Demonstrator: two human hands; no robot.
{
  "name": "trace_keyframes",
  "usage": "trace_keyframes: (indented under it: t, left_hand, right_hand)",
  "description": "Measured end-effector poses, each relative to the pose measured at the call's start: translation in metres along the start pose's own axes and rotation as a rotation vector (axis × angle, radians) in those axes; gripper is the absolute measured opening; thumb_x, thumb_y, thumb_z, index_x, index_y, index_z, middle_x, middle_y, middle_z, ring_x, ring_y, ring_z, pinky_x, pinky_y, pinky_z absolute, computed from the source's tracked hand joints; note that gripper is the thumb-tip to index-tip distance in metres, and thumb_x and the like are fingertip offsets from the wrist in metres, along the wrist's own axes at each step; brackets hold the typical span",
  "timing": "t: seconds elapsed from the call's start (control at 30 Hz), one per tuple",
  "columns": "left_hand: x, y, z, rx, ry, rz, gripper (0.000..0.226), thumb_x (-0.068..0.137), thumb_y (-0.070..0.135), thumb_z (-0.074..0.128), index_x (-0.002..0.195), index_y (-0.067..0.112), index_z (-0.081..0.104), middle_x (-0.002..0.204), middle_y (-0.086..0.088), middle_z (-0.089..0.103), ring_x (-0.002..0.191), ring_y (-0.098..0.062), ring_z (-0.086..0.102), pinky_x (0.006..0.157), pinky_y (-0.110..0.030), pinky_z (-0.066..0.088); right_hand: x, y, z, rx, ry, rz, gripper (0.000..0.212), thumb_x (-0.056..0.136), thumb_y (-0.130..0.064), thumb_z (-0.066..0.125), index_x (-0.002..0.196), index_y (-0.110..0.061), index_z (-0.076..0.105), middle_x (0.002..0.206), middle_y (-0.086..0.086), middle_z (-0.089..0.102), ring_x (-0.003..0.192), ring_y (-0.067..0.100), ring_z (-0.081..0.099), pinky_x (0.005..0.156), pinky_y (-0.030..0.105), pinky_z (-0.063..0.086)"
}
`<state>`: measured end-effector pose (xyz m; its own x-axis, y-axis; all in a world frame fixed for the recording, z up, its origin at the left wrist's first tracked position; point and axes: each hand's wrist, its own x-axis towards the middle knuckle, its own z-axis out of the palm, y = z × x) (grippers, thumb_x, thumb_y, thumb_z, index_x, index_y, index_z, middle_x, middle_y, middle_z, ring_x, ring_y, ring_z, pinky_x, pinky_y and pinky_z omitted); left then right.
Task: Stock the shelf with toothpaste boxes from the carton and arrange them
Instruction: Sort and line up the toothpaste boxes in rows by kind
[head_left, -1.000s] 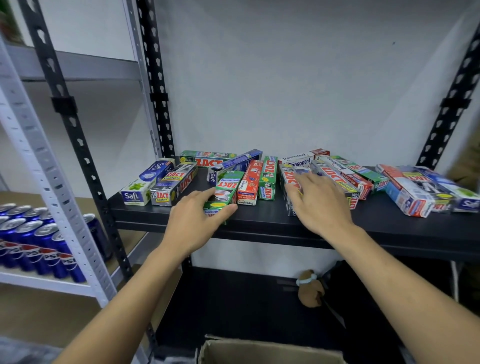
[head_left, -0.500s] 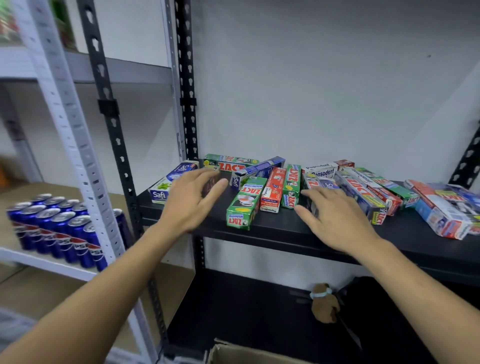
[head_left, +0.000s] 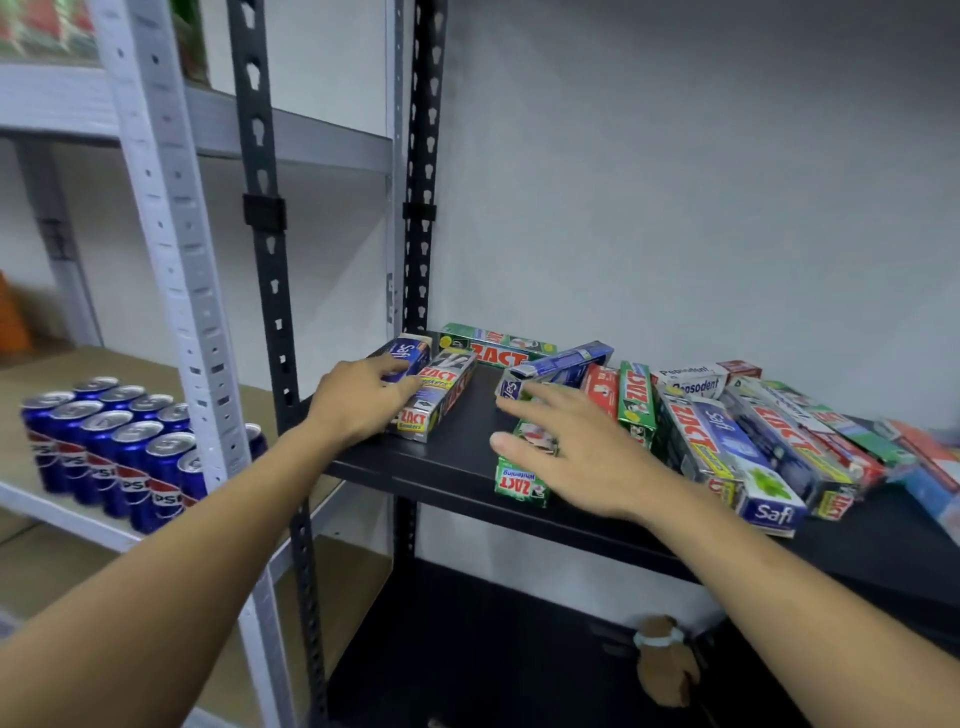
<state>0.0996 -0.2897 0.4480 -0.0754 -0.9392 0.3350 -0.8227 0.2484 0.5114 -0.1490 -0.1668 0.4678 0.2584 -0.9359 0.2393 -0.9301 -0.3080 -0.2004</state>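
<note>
Several toothpaste boxes lie scattered on the black shelf. My left hand rests with its fingers on the blue Safi box and the silver ZACT box at the shelf's left end. My right hand lies flat, fingers spread, on the green ZACT whitening box near the front edge. Behind it are a blue box, a long green ZACT box at the back, and red and green boxes. More boxes, including a Safi box, pile up to the right. The carton is out of view.
A black slotted upright stands just left of my left hand. Beyond it a white rack carries rows of blue Pepsi cans. A brown plush toy lies on the lower black shelf. The wall closes off the back.
My left hand moved left from the green ZACT box to the Safi and silver ZACT boxes. My right hand shifted left onto the green ZACT box. The view swung left.
</note>
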Motion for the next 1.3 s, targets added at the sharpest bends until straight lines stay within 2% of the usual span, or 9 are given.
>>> trace_keyframes:
  t: [0.23, 0.4, 0.53, 0.6, 0.67, 0.77, 1.0, 1.17, 1.3]
  left_hand:
    - [-0.008, 0.008, 0.001, -0.067, -0.043, 0.08, 0.04, 0.092, 0.052, 0.057, 0.128, 0.037, 0.065, 0.14, 0.008, 0.059, 0.115, -0.018, 0.06, 0.088, -0.03, 0.046]
    - [0.003, 0.005, -0.015, -0.612, -0.128, -0.072, 0.039, 0.09, 0.057, 0.058, 0.117, 0.031, 0.069, 0.114, 0.007, 0.072, 0.097, -0.013, 0.068, 0.096, -0.039, 0.051]
    - [0.015, -0.003, -0.019, -0.456, -0.034, -0.129, 0.049, 0.095, 0.061, 0.045, 0.126, 0.028, 0.066, 0.134, 0.003, 0.062, 0.109, -0.013, 0.06, 0.094, -0.033, 0.044]
    - [0.014, -0.005, -0.014, -0.391, -0.117, -0.107, 0.043, 0.1, 0.053, 0.042, 0.127, 0.028, 0.065, 0.128, 0.005, 0.063, 0.103, -0.01, 0.06, 0.088, -0.027, 0.044]
    - [0.012, -0.007, -0.011, -0.553, -0.137, -0.147, 0.037, 0.097, 0.05, 0.049, 0.12, 0.03, 0.069, 0.119, 0.011, 0.069, 0.102, -0.011, 0.066, 0.096, -0.033, 0.047]
    - [0.014, -0.012, -0.01, -0.697, -0.181, -0.172, 0.027, 0.092, 0.038, 0.057, 0.112, 0.029, 0.074, 0.103, 0.007, 0.076, 0.091, -0.012, 0.073, 0.093, -0.04, 0.053]
    - [0.024, -0.016, -0.005, -0.701, -0.195, -0.207, 0.033, 0.086, 0.014, 0.063, 0.108, 0.034, 0.076, 0.1, 0.005, 0.076, 0.082, -0.016, 0.075, 0.08, -0.038, 0.058]
    - [0.029, -0.021, -0.001, -0.768, -0.218, -0.193, 0.043, 0.087, 0.012, 0.063, 0.125, 0.032, 0.067, 0.114, 0.01, 0.073, 0.09, -0.011, 0.074, 0.074, -0.032, 0.055]
    - [0.03, -0.021, 0.0, -0.734, -0.198, -0.199, 0.038, 0.085, 0.014, 0.063, 0.116, 0.034, 0.072, 0.105, 0.006, 0.076, 0.086, -0.013, 0.074, 0.073, -0.032, 0.054]
  right_hand:
    - [0.0, 0.01, 0.006, 0.003, -0.019, -0.007, 0.052, 0.093, -0.067, 0.035, 0.135, -0.042, 0.05, 0.158, -0.014, 0.026, 0.146, 0.007, 0.019, 0.119, 0.037, 0.013]
    - [0.002, 0.01, -0.005, 0.035, -0.02, -0.013, 0.057, 0.091, -0.069, 0.034, 0.138, -0.042, 0.047, 0.152, -0.018, 0.035, 0.141, 0.005, 0.03, 0.115, 0.034, 0.023]
    - [0.024, 0.022, -0.017, 0.052, 0.095, 0.022, 0.054, 0.09, -0.068, 0.04, 0.134, -0.039, 0.053, 0.139, -0.014, 0.053, 0.122, 0.006, 0.048, 0.1, 0.03, 0.038]
    - [0.042, 0.031, -0.024, 0.091, 0.169, 0.068, 0.044, 0.091, -0.06, 0.049, 0.126, -0.035, 0.06, 0.124, -0.009, 0.064, 0.103, 0.005, 0.055, 0.083, 0.025, 0.042]
    - [0.065, 0.042, -0.031, 0.116, 0.194, 0.112, 0.038, 0.093, -0.051, 0.055, 0.123, -0.031, 0.062, 0.119, -0.006, 0.067, 0.095, 0.008, 0.056, 0.072, 0.022, 0.041]
    - [0.102, 0.062, -0.033, 0.098, 0.198, 0.16, 0.033, 0.093, -0.04, 0.058, 0.123, -0.028, 0.063, 0.126, -0.004, 0.064, 0.105, 0.014, 0.057, 0.08, 0.026, 0.041]
    - [0.18, 0.095, -0.021, -0.133, 0.042, 0.216, 0.045, 0.089, -0.038, 0.063, 0.132, -0.025, 0.057, 0.137, 0.005, 0.057, 0.123, 0.024, 0.053, 0.102, 0.035, 0.042]
    - [0.211, 0.109, -0.013, -0.227, -0.111, 0.223, 0.042, 0.087, -0.044, 0.066, 0.126, -0.028, 0.062, 0.133, 0.004, 0.058, 0.118, 0.023, 0.054, 0.096, 0.032, 0.043]
    - [0.229, 0.106, -0.011, -0.213, -0.106, 0.182, 0.032, 0.086, -0.039, 0.069, 0.117, -0.03, 0.069, 0.128, 0.003, 0.062, 0.113, 0.022, 0.056, 0.094, 0.033, 0.045]
